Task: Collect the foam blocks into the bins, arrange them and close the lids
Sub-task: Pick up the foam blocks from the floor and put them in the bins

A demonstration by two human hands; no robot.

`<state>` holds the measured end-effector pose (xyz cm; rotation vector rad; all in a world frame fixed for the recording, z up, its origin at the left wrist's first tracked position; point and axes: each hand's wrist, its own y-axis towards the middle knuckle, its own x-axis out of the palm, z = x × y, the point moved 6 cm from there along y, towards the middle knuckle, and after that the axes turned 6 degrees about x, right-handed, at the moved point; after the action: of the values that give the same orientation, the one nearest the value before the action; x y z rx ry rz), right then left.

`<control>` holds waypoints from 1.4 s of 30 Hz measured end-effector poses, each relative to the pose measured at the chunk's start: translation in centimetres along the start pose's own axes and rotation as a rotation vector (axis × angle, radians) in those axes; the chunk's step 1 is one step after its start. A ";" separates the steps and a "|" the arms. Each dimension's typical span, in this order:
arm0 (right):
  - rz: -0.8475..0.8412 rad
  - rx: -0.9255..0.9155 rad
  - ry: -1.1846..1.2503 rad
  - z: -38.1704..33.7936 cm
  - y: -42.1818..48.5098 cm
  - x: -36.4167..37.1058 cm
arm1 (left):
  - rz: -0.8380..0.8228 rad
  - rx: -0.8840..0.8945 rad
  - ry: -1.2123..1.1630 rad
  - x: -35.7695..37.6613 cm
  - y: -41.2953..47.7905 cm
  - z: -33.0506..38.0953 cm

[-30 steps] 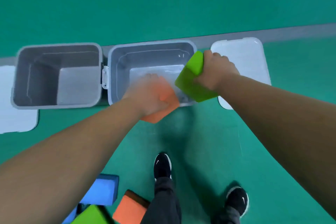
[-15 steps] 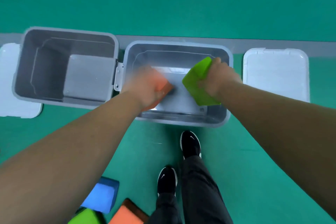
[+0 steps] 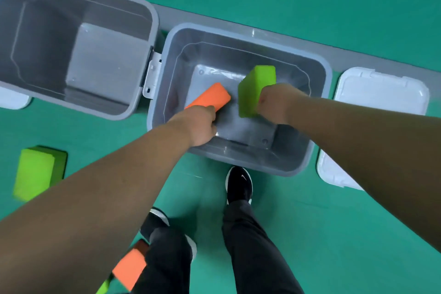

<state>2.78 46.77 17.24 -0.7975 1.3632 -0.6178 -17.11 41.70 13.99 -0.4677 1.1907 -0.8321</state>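
Two grey bins stand open side by side on the green floor. Both my hands reach down inside the right bin (image 3: 317, 150). My left hand (image 3: 198, 124) grips an orange foam block (image 3: 211, 96) that points toward the bin's far side. My right hand (image 3: 276, 102) grips a green foam block (image 3: 256, 88) held upright above the bin's bottom. The left bin (image 3: 143, 31) holds no blocks. Whether either block touches the bin's bottom I cannot tell.
A white lid (image 3: 381, 95) lies right of the right bin, and a corner of another white lid (image 3: 13, 101) shows left of the left bin. A green block (image 3: 35, 172), an orange block (image 3: 130, 267) and a green sliver (image 3: 103, 286) lie on the floor by my feet.
Both hands have gone deeper into the right bin with their blocks. My view has moved closer and tilted, so the bins look larger and a green block on the floor has come into view.
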 end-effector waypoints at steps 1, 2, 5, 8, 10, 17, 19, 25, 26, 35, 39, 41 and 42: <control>-0.012 0.017 0.007 -0.8 0.5 -0.3 | -0.002 -0.015 -0.026 0.6 -0.4 -0.8; -0.010 -0.003 0.020 -1.9 1.0 -0.3 | -0.006 -0.029 -0.051 1.1 -0.9 -1.6; 0.024 -0.062 -0.040 -6.1 1.8 -0.7 | 0.018 -0.082 -0.132 1.9 -3.3 -4.4; 0.087 -0.164 -0.166 -12.2 2.6 -1.1 | 0.087 -0.132 -0.212 2.3 -6.4 -7.8; 0.130 -0.204 -0.256 -17.4 2.0 -1.7 | 0.115 -0.181 -0.240 3.1 -9.0 -10.4; 0.017 -0.368 -0.218 -30.6 -0.8 2.6 | 0.177 -0.421 -0.424 9.3 -18.6 -20.3; 0.026 -0.403 -0.209 -35.3 -2.0 4.1 | 0.181 -0.467 -0.474 12.2 -21.4 -22.7; 0.013 -0.512 -0.349 -46.9 -6.2 10.6 | 0.194 -0.587 -0.620 21.9 -30.8 -28.4; -0.001 -0.532 -0.373 -48.6 -7.1 11.7 | 0.203 -0.608 -0.651 23.5 -32.4 -29.3; -0.012 -0.698 -0.780 -62.2 -16.5 23.0 | 0.422 -0.856 -0.895 37.4 -47.1 -33.9; -0.010 -0.758 -0.811 -67.2 -19.3 27.6 | 0.405 -0.912 -0.983 42.6 -51.2 -35.0; -0.009 -0.835 -0.864 -69.8 -20.4 30.3 | 0.393 -0.949 -1.011 45.0 -52.6 -35.9; -0.004 -0.881 -0.904 -70.8 -20.9 31.6 | 0.390 -0.965 -1.020 46.1 -53.0 -36.3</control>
<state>-62.10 -0.37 12.99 -1.5342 0.7265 0.3998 -61.78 -23.49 11.23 -1.2095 0.5854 0.4000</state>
